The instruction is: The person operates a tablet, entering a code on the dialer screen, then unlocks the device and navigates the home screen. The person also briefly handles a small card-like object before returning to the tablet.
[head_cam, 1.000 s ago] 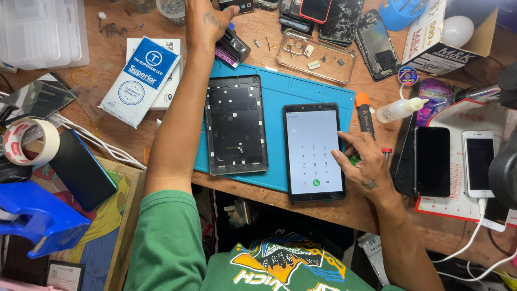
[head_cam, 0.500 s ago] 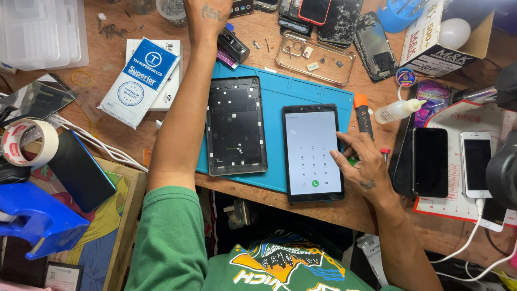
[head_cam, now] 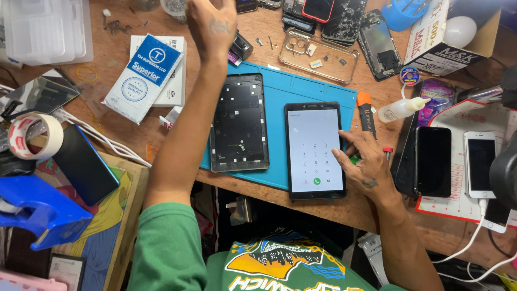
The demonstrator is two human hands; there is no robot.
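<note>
Parts of a cluttered repair bench that cannot be fully seen.

The left hand (head_cam: 211, 24) reaches to the far edge, its fingertips cut off by the frame, so whatever it touches is unseen. The right hand (head_cam: 362, 168) covers the right rim of the lit tablet (head_cam: 314, 150). A clear plastic box (head_cam: 40, 31) at far left and a dark rounded object (head_cam: 505, 175) at right are cropped. Small parts inside the clear phone case (head_cam: 318, 55) are too tiny to identify.
</note>
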